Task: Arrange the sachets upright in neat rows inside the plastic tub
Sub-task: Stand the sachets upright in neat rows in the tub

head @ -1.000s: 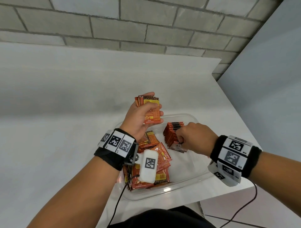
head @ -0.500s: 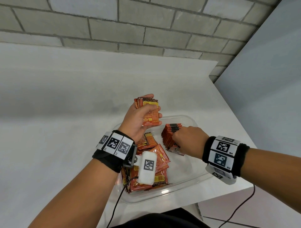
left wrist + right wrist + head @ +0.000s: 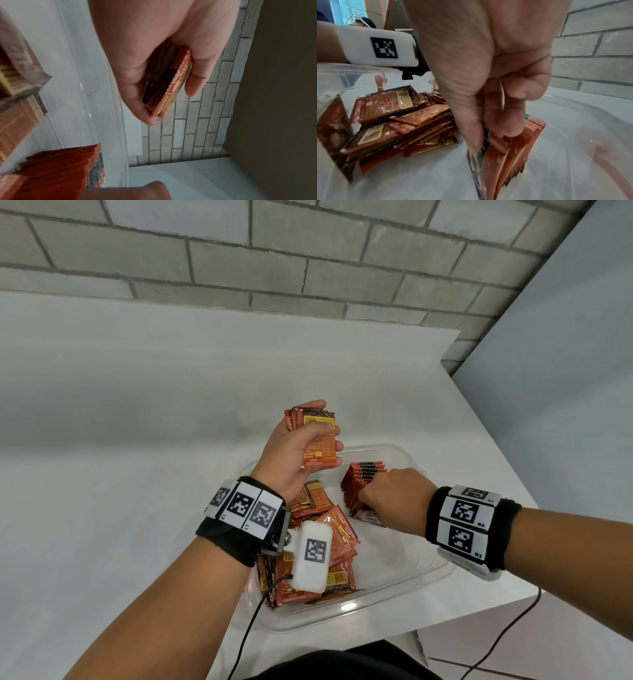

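Head looks down; wrist views sit close, sharing the tub point(image 3: 394, 447)

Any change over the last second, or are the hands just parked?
Little change. The right hand eased slightly deeper along the upright row, still pinching a sachet at its near end. The left hand still grips its stack above the tub; the loose pile is unchanged.

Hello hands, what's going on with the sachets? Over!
Left hand grips a sachet stack. Right hand pinches sachet into upright row in tub. Loose pile remains.
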Motion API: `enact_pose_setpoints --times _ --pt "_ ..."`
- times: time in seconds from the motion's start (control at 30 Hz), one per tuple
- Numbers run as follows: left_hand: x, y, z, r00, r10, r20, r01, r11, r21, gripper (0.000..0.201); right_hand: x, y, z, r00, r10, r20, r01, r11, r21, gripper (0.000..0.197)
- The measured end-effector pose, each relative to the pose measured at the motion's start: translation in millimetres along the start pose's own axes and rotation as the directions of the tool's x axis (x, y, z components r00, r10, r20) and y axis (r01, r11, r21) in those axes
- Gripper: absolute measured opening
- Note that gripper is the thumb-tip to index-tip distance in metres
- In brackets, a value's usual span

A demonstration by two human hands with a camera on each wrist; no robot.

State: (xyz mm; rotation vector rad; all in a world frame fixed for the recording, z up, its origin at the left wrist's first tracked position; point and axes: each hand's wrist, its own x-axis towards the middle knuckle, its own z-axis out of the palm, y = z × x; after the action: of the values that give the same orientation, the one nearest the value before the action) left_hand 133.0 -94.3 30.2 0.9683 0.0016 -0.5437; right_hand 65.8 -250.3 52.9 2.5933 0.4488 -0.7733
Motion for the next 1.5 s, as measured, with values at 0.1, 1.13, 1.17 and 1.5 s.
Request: enact_pose_setpoints --times 0.1,1.13,1.17,1.5 --pt "0 0 0 1.0 -0.001 0.003 0.001 1.0 -0.001 0.038 2 2 1 1.0 0.003 -0.027 -0.003 1.0 0.007 0.021" --pt "-3 -8 5 0.951 -0.163 0.264 0.12 0.978 0.172 0.033 -12 25 -23 0.867 0.385 -0.316 0.239 0.234 0.942 0.032" --pt "-3 -7 5 0.952 -0.177 0.251 0.134 0.974 0.181 0.037 -12 26 -22 0.858 0.402 -0.321 0.254 0.212 0.944 0.03" --pt "0 -4 3 0.965 -0.229 0.129 0.203 0.961 0.189 0.051 -22 23 -6 0.629 0.526 -0.572 0.42 0.389 0.82 0.011"
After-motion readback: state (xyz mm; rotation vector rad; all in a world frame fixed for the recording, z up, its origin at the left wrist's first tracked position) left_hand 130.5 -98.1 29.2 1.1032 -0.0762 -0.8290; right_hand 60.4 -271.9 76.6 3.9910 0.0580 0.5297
